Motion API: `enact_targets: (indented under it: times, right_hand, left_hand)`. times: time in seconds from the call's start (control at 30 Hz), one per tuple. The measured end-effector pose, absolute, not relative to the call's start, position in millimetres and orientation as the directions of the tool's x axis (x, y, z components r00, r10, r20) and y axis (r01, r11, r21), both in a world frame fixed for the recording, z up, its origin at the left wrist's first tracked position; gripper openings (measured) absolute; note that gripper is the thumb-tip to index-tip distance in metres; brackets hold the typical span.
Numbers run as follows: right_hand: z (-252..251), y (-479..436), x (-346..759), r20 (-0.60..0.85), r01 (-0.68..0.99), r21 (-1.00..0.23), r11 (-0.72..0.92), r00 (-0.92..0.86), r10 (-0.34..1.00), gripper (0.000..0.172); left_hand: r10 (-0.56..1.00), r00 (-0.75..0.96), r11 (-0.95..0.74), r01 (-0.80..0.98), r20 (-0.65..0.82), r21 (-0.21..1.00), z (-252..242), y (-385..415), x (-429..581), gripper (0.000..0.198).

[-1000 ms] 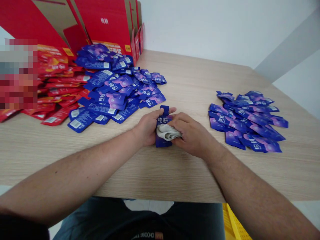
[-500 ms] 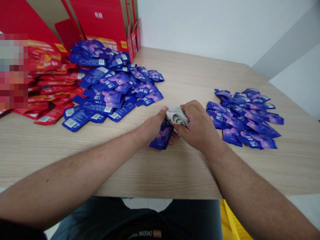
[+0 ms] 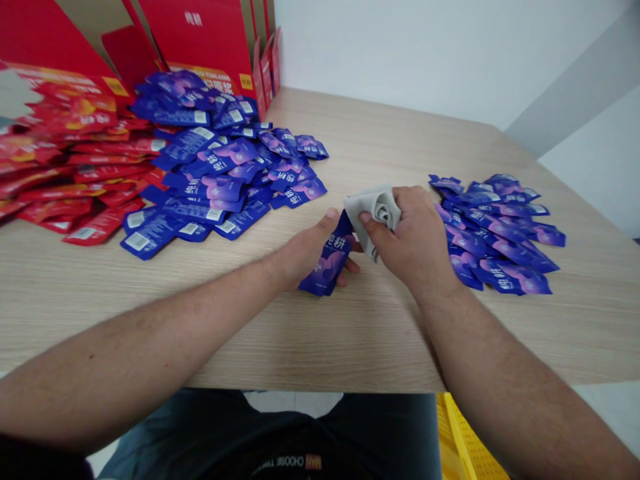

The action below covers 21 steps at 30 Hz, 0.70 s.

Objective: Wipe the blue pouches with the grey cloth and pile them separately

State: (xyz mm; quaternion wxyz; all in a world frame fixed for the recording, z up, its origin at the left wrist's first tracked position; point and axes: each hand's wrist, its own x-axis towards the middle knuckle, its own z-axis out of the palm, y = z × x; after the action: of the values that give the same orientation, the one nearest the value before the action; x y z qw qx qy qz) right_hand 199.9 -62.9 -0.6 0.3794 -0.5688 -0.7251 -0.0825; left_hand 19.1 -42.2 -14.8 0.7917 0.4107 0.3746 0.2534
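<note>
Two hands working over wooden tabletop (image 3: 360, 333): left hand (image 3: 305, 253) gripping blue sachet (image 3: 330, 263), right hand (image 3: 407, 233) clutching grey cloth (image 3: 374, 210) against sachet's top; blue piles (image 3: 225, 177) (image 3: 500, 233) lying either side, red sachets (image 3: 85, 160) farther left.

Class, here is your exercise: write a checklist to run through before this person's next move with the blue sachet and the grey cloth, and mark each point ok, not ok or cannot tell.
1. Left hand grips the blue sachet: ok.
2. Right hand holds the grey cloth, bunched: ok.
3. Cloth touches the sachet: cannot tell; its edge overlaps the sachet's top.
4. Sachet's face is free of marks: cannot tell, too small to see.
5. Smaller blue pile sits apart from the larger blue heap: ok.
6. Red sachets sit apart from the larger blue heap: not ok, they meet at its edge.
</note>
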Motion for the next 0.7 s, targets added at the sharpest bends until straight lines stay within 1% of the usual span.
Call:
enact_targets:
  times: [0.13, 0.3, 0.33, 0.43, 0.47, 0.6, 0.7]
  right_hand:
    - [0.9, -66.7, 196.5, 0.655, 0.883, -0.298, 0.362, -0.086, 0.75, 0.014]
    - [-1.1, -70.0, 189.6, 0.565, 0.833, -0.267, 0.485, -0.273, 0.779, 0.013]
    - [-1.5, -69.7, 189.6, 0.56, 0.837, -0.272, 0.475, -0.264, 0.785, 0.014]
    - [-2.2, -68.7, 190.8, 0.594, 0.869, -0.294, 0.398, -0.16, 0.789, 0.013]
    - [-2.3, -68.7, 190.9, 0.594, 0.87, -0.295, 0.395, -0.157, 0.789, 0.012]
    - [-1.5, -70.2, 189.3, 0.562, 0.839, -0.279, 0.468, -0.252, 0.788, 0.013]
    - [-0.2, -70.2, 189.9, 0.593, 0.858, -0.304, 0.413, -0.169, 0.787, 0.012]
  left_hand:
    - [0.729, 0.559, 0.552, -0.14, -0.395, 0.822, -13.7, -42.7, 20.4, 0.065]
    - [0.76, 0.514, 0.531, -0.14, -0.397, 0.836, -16.1, -40.9, 21.9, 0.064]
    - [0.758, 0.511, 0.533, -0.127, -0.405, 0.837, -15.8, -40.6, 21.9, 0.065]
    - [0.732, 0.53, 0.55, -0.09, -0.427, 0.83, -14.4, -40.7, 21.4, 0.068]
    - [0.732, 0.534, 0.549, -0.094, -0.423, 0.83, -14.2, -40.8, 21.3, 0.068]
    - [0.753, 0.511, 0.544, -0.127, -0.415, 0.83, -15.2, -41.7, 21.9, 0.066]
    - [0.743, 0.497, 0.575, -0.131, -0.449, 0.807, -14.2, -42.6, 22.1, 0.061]
